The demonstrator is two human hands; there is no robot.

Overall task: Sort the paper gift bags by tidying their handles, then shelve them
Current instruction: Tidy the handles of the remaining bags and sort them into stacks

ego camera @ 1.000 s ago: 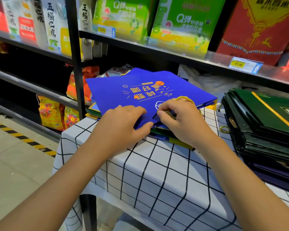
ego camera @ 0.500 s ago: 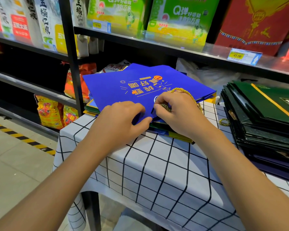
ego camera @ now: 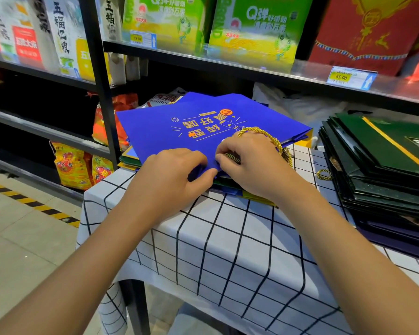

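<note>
Pinching blue bag (ego camera: 155,131) edge: left hand (ego camera: 177,175), right hand (ego camera: 252,163) curled.

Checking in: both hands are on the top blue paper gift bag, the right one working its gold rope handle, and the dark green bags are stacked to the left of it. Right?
Not quite. The head view shows the stack of dark green paper gift bags to the right of the blue paper gift bag, not the left. The rest holds: the left hand and right hand are on it, the right at the gold rope handle.
</note>
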